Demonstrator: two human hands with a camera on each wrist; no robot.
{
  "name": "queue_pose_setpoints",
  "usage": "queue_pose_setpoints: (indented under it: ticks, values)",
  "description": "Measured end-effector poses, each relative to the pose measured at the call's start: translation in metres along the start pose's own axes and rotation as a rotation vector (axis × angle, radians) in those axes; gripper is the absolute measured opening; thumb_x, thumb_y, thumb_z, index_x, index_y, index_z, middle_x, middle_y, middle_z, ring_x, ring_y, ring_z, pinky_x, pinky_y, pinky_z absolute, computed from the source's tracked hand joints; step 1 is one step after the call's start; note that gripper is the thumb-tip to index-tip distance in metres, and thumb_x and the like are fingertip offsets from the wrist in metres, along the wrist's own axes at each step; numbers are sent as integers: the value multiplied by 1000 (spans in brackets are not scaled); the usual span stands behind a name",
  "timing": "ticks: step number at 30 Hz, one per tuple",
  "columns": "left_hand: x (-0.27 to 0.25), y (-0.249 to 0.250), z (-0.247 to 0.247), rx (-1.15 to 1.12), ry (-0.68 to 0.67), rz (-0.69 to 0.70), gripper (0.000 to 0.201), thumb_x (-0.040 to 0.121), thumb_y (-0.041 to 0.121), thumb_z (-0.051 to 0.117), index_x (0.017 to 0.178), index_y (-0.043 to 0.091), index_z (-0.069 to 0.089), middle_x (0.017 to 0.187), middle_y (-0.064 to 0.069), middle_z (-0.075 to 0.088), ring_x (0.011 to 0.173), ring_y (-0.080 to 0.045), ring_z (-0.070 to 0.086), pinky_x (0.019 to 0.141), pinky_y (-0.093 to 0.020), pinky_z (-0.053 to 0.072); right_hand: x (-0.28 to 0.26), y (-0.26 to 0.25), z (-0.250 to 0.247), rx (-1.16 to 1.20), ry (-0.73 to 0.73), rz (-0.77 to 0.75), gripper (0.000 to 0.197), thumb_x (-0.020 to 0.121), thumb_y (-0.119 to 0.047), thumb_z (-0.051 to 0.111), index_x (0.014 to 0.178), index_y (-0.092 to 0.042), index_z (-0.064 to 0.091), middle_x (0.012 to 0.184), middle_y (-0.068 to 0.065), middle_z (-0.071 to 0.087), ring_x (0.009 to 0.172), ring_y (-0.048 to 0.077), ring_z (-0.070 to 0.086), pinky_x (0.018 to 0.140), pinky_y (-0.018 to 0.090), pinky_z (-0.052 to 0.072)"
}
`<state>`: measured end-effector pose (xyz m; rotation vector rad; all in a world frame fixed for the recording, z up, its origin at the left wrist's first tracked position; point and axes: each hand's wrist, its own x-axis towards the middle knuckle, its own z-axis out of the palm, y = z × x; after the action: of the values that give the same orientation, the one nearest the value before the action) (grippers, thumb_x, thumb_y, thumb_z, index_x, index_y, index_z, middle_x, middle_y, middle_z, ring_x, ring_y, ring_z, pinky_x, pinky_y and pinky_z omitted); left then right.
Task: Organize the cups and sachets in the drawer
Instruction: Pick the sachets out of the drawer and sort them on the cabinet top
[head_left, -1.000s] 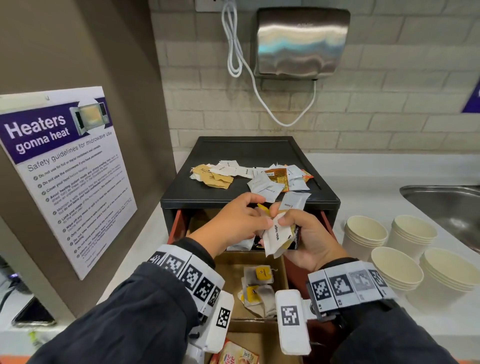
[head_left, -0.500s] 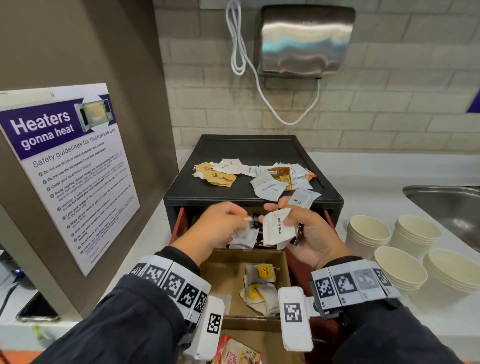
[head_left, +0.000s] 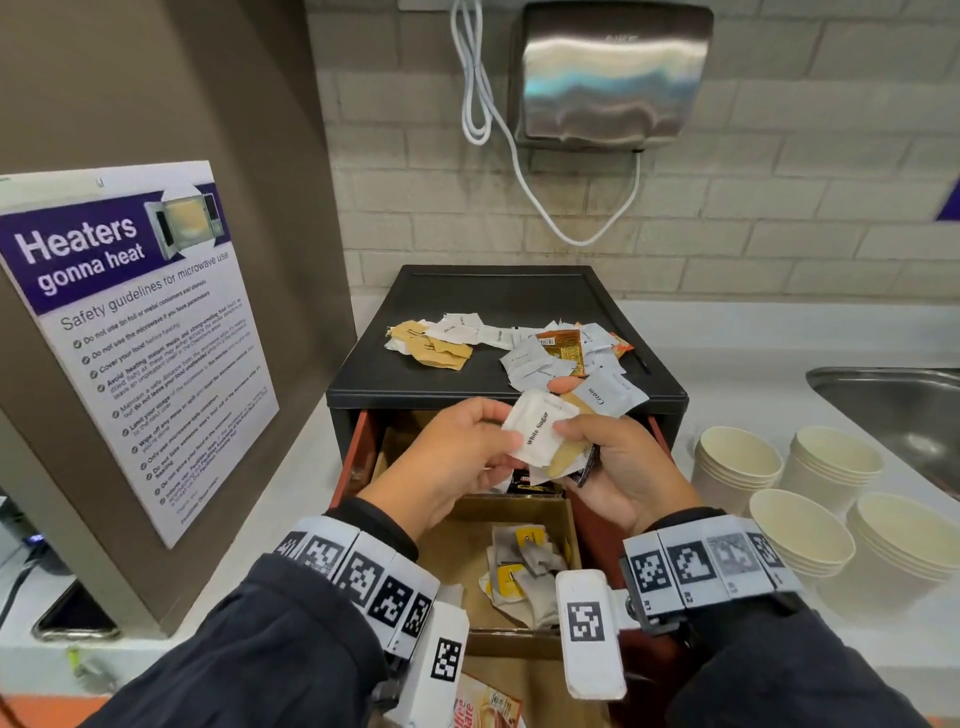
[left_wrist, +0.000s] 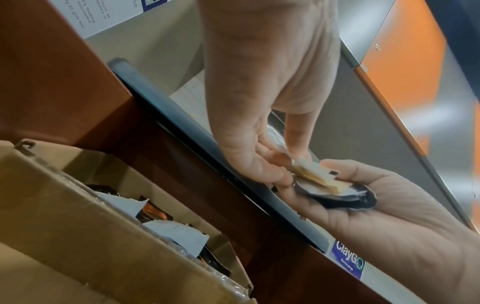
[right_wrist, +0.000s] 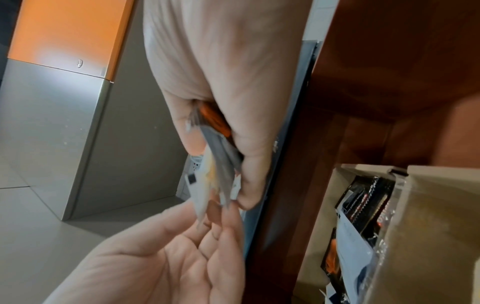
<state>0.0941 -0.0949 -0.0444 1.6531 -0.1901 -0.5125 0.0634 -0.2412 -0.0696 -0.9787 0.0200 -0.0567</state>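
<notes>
Head view: above, facing 12 o'clock, down onto drawer (head_left: 470, 525). Wrist views: close, underneath; all share held sachets (head_left: 540, 439).

Head view was evenly bright and sharp at centre. The steel hand dryer (head_left: 613, 78) at 12 o'clock carried soft glare. Brick lines bowed toward the edges. Both wrist views were dimmer and warm-toned, with motion smear on the orange panel (left_wrist: 413, 67) at 2 o'clock. The drawer interior (head_left: 467, 551) lay in shade.
</notes>
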Motion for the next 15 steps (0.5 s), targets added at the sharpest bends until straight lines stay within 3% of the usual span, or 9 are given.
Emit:
queue_pose_setpoints:
  ticks: [5,11,15]
  values:
    - [2,0,-4,-220,113,31,19,96,5,48,106,19,56,112,-6,64,101,-18,63,77,-29,56,0,-2,-1,39,26,36,32,90,3,42,101,-19,62,102,10,70,92,27,67,68,38,56]
    - [6,-7,-10,-192,217,102,20,96,9,49,106,24,56,106,-1,65,95,-13,63,66,-21,53,1,-1,1,9,62,42,33,93,2,41,107,-20,62,112,14,66,99,29,64,77,42,53]
    - [8,-12,-12,-166,297,148,21,96,9,48,110,24,53,111,0,61,97,-13,60,59,-17,49,1,-1,0,12,52,40,32,93,1,43,109,-19,61,94,8,72,82,22,70,65,36,57]
